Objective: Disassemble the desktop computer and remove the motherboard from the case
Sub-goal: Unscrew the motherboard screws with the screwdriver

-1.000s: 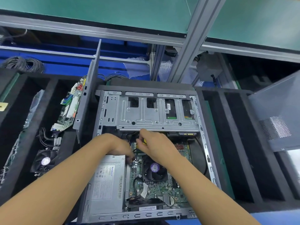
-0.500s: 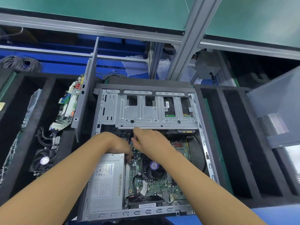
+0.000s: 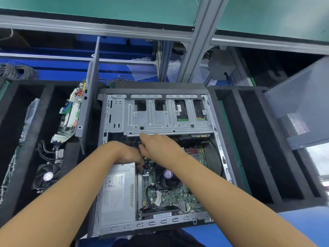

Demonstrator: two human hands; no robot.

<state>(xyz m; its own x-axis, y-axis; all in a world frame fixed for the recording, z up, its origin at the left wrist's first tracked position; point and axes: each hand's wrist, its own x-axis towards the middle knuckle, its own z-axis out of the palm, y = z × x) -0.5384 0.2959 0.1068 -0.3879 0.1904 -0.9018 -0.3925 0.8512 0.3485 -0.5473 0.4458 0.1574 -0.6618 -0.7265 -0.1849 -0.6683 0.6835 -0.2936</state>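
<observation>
The open desktop case (image 3: 220,157) lies flat in front of me. Its green motherboard (image 3: 170,195) carries a black CPU fan (image 3: 167,177), with the silver power supply (image 3: 117,195) to the left. My left hand (image 3: 124,154) reaches in over the power supply's far corner, fingers curled down at the board's edge, their tips hidden. My right hand (image 3: 160,147) is just beyond it under the drive cage (image 3: 160,120), gripping a bundle of yellow and black wires (image 3: 139,148).
Black foam trays flank the case. The left tray (image 3: 26,139) holds another circuit board (image 3: 69,118), a loose fan (image 3: 47,175) and cables. A grey side panel (image 3: 302,102) leans at the right. An aluminium frame post (image 3: 197,38) rises behind.
My right hand has shifted slightly away from me toward the drive cage, still on the wires. My left hand stays at the board's edge.
</observation>
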